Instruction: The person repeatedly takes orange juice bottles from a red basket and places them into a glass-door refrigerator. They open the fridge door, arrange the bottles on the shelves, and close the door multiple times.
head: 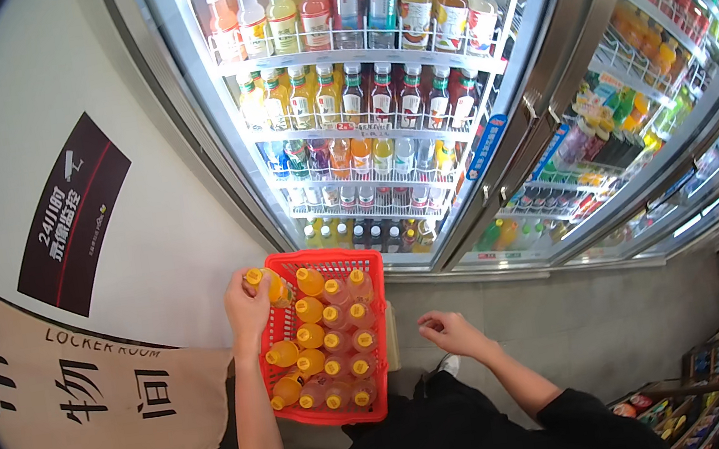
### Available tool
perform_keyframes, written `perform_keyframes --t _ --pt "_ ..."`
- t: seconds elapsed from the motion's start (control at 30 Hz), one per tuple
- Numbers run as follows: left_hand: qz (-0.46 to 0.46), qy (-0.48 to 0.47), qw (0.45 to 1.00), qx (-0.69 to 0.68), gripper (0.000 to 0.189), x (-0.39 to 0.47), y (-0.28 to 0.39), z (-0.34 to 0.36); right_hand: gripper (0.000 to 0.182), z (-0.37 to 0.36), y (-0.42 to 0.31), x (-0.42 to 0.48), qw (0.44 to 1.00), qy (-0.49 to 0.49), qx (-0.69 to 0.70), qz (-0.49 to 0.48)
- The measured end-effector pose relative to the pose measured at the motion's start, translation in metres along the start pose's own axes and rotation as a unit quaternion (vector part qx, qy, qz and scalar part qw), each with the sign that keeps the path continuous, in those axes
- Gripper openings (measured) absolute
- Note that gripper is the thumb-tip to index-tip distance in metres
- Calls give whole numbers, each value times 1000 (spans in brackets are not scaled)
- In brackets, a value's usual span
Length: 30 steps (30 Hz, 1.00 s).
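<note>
A red plastic shopping basket (385,331) stands before me, holding several upright bottles with yellow caps. Pink drink bottles (335,343) fill its right side and front, while orange drink bottles (307,309) stand towards the left. At the basket's far left corner, my left hand (249,305) grips an orange drink bottle (278,289) near its yellow cap. The bottle tilts, and its base is over the inside of the basket; whether it rests there I cannot tell. To the right of the basket, my right hand (447,331) hangs over the floor with curled fingers and holds nothing visible.
A lit drinks cooler (346,130) with several shelves of bottles rises just beyond the basket. More glass-door coolers (600,122) continue to the right. A white wall (148,240) and a beige fabric curtain (198,399) flank my left. Stocked snack shelves (701,397) stand at lower right.
</note>
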State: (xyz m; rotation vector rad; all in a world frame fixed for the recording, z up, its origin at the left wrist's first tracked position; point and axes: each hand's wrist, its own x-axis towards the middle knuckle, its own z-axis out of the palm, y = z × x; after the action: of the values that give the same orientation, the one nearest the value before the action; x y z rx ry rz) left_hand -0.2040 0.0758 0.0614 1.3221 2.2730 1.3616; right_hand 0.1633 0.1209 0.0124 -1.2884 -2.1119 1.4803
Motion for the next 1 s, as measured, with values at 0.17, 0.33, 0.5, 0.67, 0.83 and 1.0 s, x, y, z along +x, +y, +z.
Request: perform_keyframes --t 0.17,0.33,0.5,0.67,0.83,1.0 --pt "97 -42 992 -66 18 1 67 -32 30 -13 -32 18 998 -8 64 -17" --pt "58 -264 936 -226 22 -2 120 -39 41 -22 -44 27 976 -17 177 -123" --pt "104 -455 816 -342 34 -13 170 17 90 -37 -34 12 914 -151 305 -218" --pt "46 -556 732 -392 41 -27 199 114 77 -21 11 -42 840 -174 483 -176" --pt "-64 -554 696 -452 64 -74 252 198 62 -60 45 -80 775 -109 601 -162" --pt "-56 -675 602 -423 67 -128 242 280 64 -116 79 -119 801 14 584 -132"
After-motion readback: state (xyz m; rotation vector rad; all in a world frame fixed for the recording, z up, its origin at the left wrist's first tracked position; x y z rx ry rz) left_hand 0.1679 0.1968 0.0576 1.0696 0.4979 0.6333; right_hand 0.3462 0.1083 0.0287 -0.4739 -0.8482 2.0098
